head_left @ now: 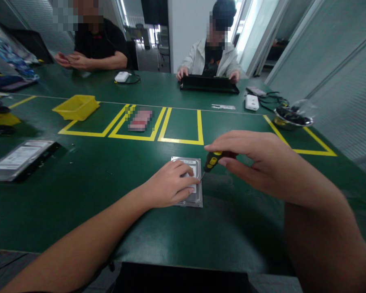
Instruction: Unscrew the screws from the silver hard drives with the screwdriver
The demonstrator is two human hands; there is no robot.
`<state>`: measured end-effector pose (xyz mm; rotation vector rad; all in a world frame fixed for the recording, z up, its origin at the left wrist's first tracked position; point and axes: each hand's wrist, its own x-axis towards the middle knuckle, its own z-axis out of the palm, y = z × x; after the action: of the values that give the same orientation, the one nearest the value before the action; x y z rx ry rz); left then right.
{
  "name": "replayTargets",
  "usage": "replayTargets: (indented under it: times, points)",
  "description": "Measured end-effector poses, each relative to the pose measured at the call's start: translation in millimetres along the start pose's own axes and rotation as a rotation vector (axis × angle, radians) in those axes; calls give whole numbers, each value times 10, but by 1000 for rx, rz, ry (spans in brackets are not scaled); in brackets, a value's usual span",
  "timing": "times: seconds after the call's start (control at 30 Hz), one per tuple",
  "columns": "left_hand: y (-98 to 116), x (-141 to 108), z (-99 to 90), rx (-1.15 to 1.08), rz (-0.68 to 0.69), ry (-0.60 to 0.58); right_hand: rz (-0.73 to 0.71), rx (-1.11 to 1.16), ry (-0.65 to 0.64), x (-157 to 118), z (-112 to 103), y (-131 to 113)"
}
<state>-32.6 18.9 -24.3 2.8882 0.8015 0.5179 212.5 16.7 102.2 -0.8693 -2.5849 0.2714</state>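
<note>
A silver hard drive [196, 200] with a white label lies on the green table [158, 240]. My left hand [171, 183] rests on top of it, fingers spread across the label and covering much of its left part. In my right hand [250, 160] is a black and yellow screwdriver [212, 161], gripped by the handle between thumb and fingers. The screwdriver tilts, and its thin tip meets the drive's right edge, close to my left fingertips.
Yellow tape frames cross the table beyond the drive, near a yellow bin [77, 108] and a pink item [140, 121]. Another drive [20, 159] lies left. A metal bowl [293, 120] stands right. Two people sit opposite, one holding a black panel [210, 84].
</note>
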Motion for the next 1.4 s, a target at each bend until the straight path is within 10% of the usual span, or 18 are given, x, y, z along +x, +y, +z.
replayTargets:
  times: [1.4]
  points:
    - [13,8,1,-18,-28,-16,-96,-112,115,62,141,4]
